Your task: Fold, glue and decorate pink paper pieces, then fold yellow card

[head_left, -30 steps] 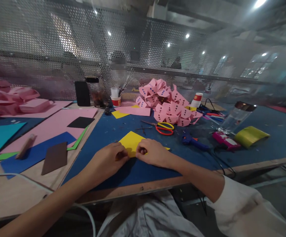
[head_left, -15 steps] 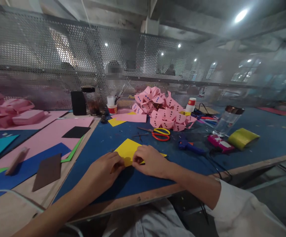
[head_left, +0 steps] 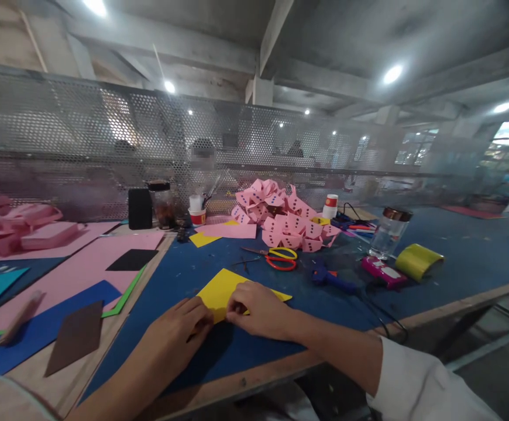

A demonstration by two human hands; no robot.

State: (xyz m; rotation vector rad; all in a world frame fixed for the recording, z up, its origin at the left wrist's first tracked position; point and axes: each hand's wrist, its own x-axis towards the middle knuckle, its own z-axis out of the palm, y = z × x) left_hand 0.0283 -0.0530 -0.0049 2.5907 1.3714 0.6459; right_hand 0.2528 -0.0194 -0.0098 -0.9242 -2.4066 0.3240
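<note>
A sheet of yellow paper [head_left: 220,287] lies on the blue table top, one corner pointing away from me and another showing past my right wrist. My left hand [head_left: 183,328] is closed at the paper's near left edge, fingertips pinched on it. Close beside it, my right hand [head_left: 258,310] has its fingers curled and pressed to the near edge; part of the sheet is hidden under this hand. Beyond the paper lie scissors [head_left: 281,258] with yellow and red handles. A blue glue gun [head_left: 334,278] rests to the right of my right hand.
Folded pink paper pieces with dark dots [head_left: 281,213] are heaped at the back. Right stand a clear jar [head_left: 388,234], a magenta box [head_left: 382,272] and a curved yellow-green piece [head_left: 419,261]. Coloured sheets, including a brown one [head_left: 74,338], lie left. A perforated metal screen [head_left: 149,128] runs behind.
The view has tilted up, so the table sits lower in the picture. Both hands stay at the yellow paper's near edge, with little visible change in their hold.
</note>
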